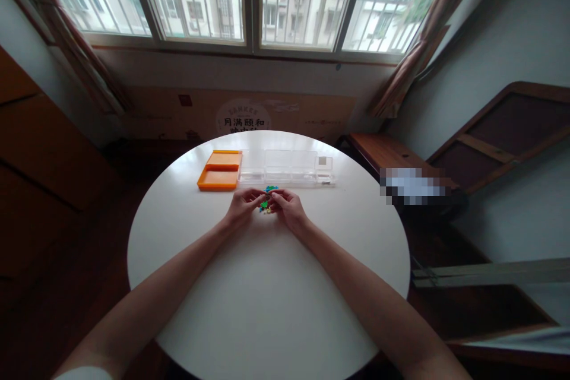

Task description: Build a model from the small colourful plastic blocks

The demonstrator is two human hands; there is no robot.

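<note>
The left hand (243,204) and right hand (290,208) are close together at the fingertips, over small pieces (264,205) in blue, green and yellow; the fingers of both curl inward, but whether either hand pinches a piece I cannot tell; the pieces lie on the white table (267,297), between the hands and partly hidden by them; beyond are an orange tray (221,179) and, just to its right, a clear box (291,159) with compartments

Small pieces (264,204): green, blue, yellow. Tray (220,178): orange. Case (291,162): colourless. Tabletop (267,297): plain white. Curtain (412,68): dusky pink.
</note>
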